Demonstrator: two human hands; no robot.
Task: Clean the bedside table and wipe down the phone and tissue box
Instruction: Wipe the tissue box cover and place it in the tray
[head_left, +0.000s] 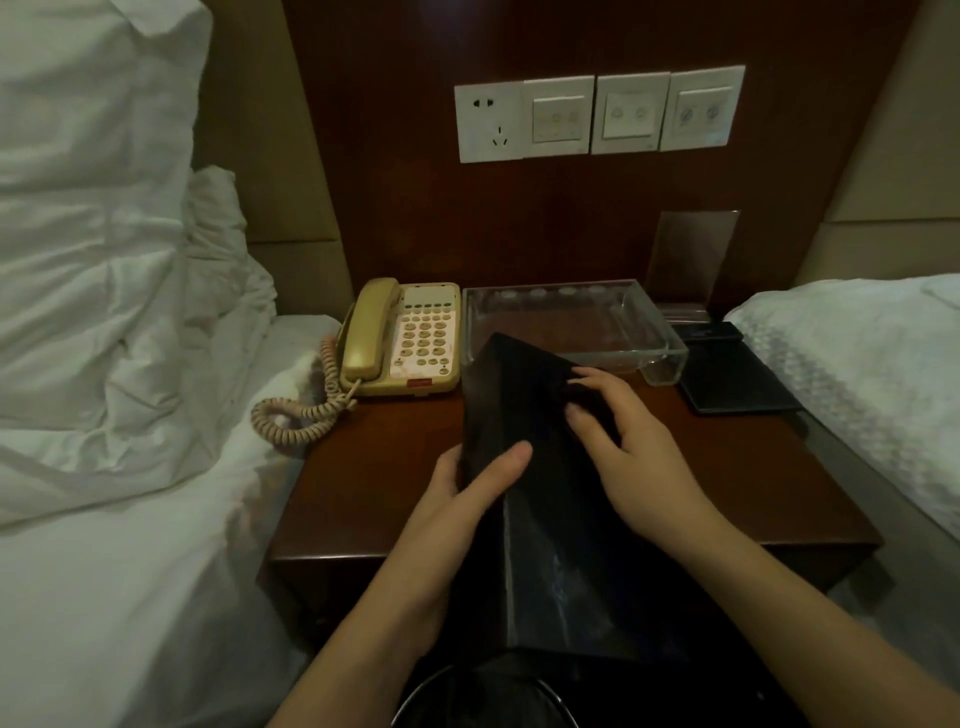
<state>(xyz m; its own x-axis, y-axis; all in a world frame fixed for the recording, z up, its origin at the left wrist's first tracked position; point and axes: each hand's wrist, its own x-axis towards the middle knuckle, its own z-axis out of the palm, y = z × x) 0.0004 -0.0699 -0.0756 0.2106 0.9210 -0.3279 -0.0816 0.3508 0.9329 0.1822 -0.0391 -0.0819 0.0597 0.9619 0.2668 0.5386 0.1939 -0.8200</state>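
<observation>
The dark wooden bench stands between two white beds. Over its front edge a tall black glossy tissue box is held, long axis running away from the person. The left hand grips its left side; the right hand curls over the top right — the nearer one for wiping. The beige corded phone sits beyond, to the left.

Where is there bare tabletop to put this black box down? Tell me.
Bare wood lies at the front left of the table, between the phone cord and the left hand, and at the front right, below the dark pad. The back is crowded: phone, glass tray, clear stand.
</observation>
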